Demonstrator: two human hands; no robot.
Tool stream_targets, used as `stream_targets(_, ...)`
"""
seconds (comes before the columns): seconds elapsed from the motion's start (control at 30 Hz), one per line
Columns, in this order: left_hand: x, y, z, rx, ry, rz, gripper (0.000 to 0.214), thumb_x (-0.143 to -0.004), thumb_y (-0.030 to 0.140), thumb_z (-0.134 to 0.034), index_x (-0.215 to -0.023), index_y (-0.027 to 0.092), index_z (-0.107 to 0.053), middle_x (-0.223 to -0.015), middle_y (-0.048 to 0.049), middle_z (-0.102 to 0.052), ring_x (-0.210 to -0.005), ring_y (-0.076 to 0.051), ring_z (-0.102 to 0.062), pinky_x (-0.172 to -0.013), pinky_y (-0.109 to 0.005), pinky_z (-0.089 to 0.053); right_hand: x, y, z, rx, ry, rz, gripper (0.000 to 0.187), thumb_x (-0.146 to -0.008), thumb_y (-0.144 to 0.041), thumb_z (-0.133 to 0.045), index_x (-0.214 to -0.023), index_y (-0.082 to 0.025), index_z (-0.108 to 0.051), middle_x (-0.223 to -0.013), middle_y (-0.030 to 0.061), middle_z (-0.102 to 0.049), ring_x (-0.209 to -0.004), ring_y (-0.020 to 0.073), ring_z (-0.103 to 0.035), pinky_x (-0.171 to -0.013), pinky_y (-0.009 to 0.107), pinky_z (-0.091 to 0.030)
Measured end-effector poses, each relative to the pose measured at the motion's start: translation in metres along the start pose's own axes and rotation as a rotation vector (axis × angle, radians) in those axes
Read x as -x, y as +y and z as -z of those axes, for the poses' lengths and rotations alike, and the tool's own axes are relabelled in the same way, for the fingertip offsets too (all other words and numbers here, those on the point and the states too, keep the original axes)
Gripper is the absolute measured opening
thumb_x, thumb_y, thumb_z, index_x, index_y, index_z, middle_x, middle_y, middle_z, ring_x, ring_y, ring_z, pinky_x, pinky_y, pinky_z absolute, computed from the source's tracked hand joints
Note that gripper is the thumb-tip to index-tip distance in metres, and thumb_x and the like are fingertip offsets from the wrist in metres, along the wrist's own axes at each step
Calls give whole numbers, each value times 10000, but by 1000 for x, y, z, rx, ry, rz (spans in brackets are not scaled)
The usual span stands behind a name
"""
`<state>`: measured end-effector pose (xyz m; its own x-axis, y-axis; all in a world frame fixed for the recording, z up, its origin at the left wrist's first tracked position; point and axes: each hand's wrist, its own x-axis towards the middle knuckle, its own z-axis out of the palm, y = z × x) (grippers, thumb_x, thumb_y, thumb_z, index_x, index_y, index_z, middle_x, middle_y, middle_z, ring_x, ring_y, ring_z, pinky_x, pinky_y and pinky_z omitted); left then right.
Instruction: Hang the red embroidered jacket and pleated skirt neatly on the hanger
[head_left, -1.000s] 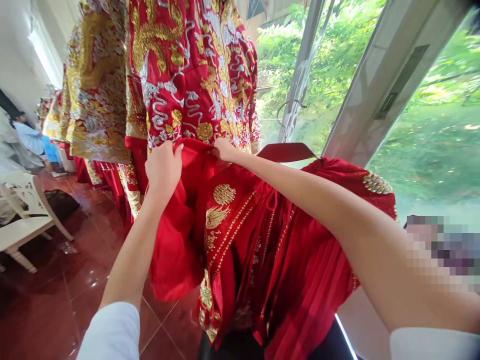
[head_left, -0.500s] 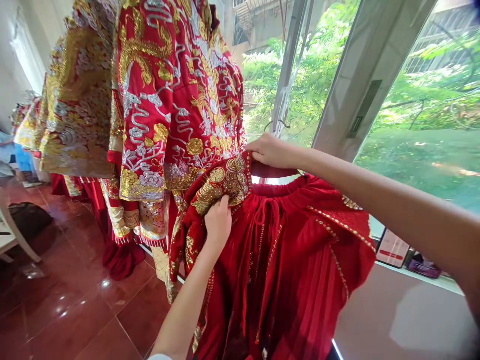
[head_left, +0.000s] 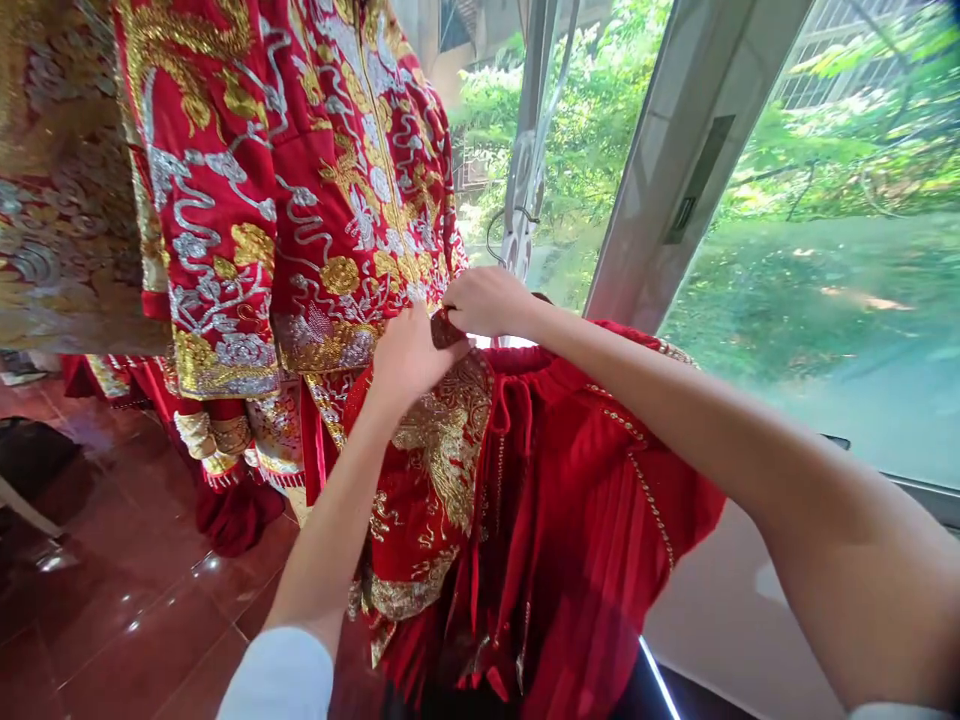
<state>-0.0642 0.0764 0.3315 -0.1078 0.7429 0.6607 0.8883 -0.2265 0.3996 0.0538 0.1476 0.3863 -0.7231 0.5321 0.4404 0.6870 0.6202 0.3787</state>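
A red jacket [head_left: 435, 450] with gold bird embroidery hangs over a red pleated skirt [head_left: 570, 500] with a tied drawstring waist. My left hand [head_left: 409, 358] pinches the upper edge of the jacket's front panel, thumb pointing right. Close beside it, my right hand [head_left: 487, 302] has its fingers closed on the same edge near the collar. The exact grip of the right fingers is partly hidden. A wire hanger hook [head_left: 495, 232] rises behind the right hand.
On the left hang a red jacket with gold and silver embroidery [head_left: 337, 200] and a gold-covered garment [head_left: 67, 200]. A window frame [head_left: 660, 170] stands to the right. Below lies a glossy red tiled floor [head_left: 135, 600].
My left hand has moved up from the panel's lower part to its top edge beside my right hand. The front panel now hangs down unfolded, and the view has shifted rightward.
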Motion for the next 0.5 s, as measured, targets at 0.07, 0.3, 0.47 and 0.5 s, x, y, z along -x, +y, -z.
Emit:
stream_targets(0.07,-28,-6,-5,153,-259,0,252,-692,362,-677,-804,138,-649,-776,-68,-635,-716,-184,-569,-655,-310,-439,0,-1,6,-29,-2,-12,321,-810,-193,-424,-914,-101,-713,-854,163,-680,-773,230,-601,-595,326,-346)
stream_targets(0.3,-38,-26,-17,640,-409,10,224,-634,197,-587,-839,144,-659,-725,-15,-624,-616,-100,-534,-594,-245,-425,35,59,42,-598,133,-34,225,-836,-269,-507,-907,-164,-694,-758,49,-675,-695,144,-574,-633,293,-446)
stream_targets(0.47,-57,-10,-7,558,-613,91,297,-535,146,-610,-821,103,-678,-667,-29,-600,-623,-139,-542,-603,-298,-423,66,111,-2,-748,-231,-280,153,-753,-226,-600,-646,-135,-660,-606,46,-635,-589,152,-570,-585,283,-461)
stream_targets(0.5,-62,-5,-6,509,-650,110,294,-503,123,-615,-790,97,-675,-641,-28,-586,-617,-147,-535,-602,-310,-415,66,112,-11,-758,-355,-279,131,-734,-218,-627,-644,-131,-666,-611,47,-645,-608,162,-587,-603,282,-471)
